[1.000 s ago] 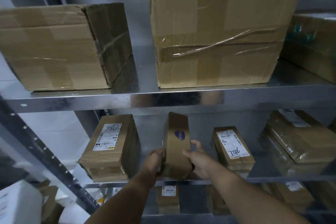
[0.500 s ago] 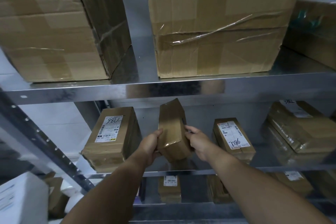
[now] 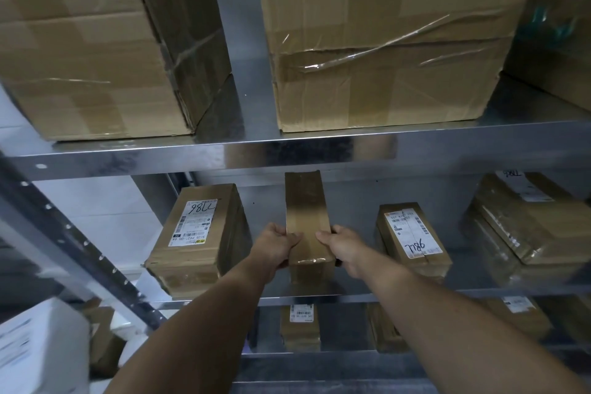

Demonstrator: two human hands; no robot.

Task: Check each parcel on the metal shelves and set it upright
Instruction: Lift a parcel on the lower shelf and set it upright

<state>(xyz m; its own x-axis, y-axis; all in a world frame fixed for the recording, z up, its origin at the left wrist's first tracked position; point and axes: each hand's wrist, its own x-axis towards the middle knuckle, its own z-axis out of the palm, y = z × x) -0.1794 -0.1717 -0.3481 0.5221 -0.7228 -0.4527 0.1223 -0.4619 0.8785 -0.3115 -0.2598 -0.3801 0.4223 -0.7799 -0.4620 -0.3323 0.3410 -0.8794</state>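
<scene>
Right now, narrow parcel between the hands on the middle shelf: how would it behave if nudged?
Probably tippy: the narrow parcel stands tall on a small end. Likely stiff: its edges look straight where the left hand and right hand grip it. Glossy tape may make it slippery.

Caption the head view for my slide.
Left hand and right hand grip a narrow parcel at the middle shelf, beside a labelled parcel.

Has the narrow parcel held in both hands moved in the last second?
Yes. The narrow parcel was lifted off the middle shelf, turned, and has come back down to it, its blue sticker now hidden.
</scene>
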